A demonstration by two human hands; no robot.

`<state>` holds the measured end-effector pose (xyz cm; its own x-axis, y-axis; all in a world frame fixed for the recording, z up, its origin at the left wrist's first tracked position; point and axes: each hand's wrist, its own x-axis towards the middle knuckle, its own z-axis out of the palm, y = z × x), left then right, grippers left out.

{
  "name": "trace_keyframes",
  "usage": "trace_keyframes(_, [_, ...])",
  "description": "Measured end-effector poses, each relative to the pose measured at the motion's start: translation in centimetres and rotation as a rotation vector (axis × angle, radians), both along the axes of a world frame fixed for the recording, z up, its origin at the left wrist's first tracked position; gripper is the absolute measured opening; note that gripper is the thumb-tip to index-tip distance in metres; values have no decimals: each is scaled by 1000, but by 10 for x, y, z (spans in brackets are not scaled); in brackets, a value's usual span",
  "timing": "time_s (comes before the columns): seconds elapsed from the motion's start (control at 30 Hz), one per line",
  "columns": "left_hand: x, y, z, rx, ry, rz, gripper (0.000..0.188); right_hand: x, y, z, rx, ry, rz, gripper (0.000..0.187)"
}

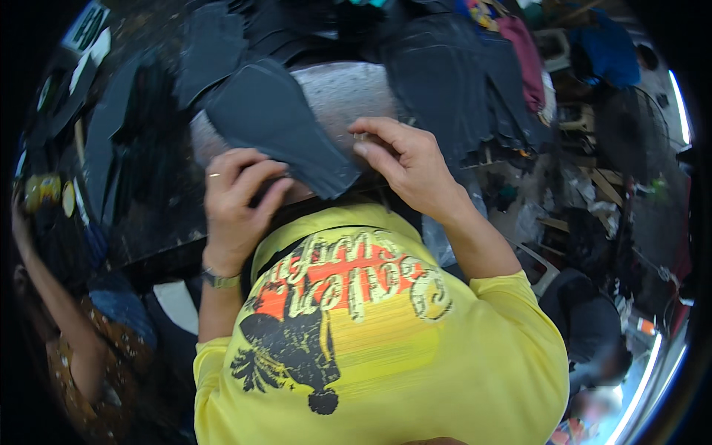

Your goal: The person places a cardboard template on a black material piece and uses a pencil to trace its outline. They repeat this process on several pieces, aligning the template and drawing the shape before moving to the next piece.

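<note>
Item: dark denim panel, pinched by left hand and right hand fingers; step: positioning on grey surface; next needs edge alignment.

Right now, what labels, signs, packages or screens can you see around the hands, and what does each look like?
Sign or card: top left edge, tilted white rectangle with dark green markings.
Round yellow labelled object: far left, beside another person's arm; too blurred to tell its kind.
Shirt print: below both hands, orange, cream and black graphic on yellow.
No screens visible.
</note>
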<state>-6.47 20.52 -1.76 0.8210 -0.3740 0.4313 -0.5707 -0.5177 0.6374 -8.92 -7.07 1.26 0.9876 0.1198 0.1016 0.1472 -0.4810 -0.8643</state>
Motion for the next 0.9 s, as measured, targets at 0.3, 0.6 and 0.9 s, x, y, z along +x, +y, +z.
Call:
trace_keyframes(0.3, [51,17,13,247,10,233,52,10,-141,31,-17,-183,-548,21])
trace_keyframes(0.6, [69,8,6,321,85,233,71,-24,-184,12,-106,75,-709,25])
trace_keyframes(0.9, [82,14,21,249,197,258,78,-29,-211,12,-127,-105,-820,22])
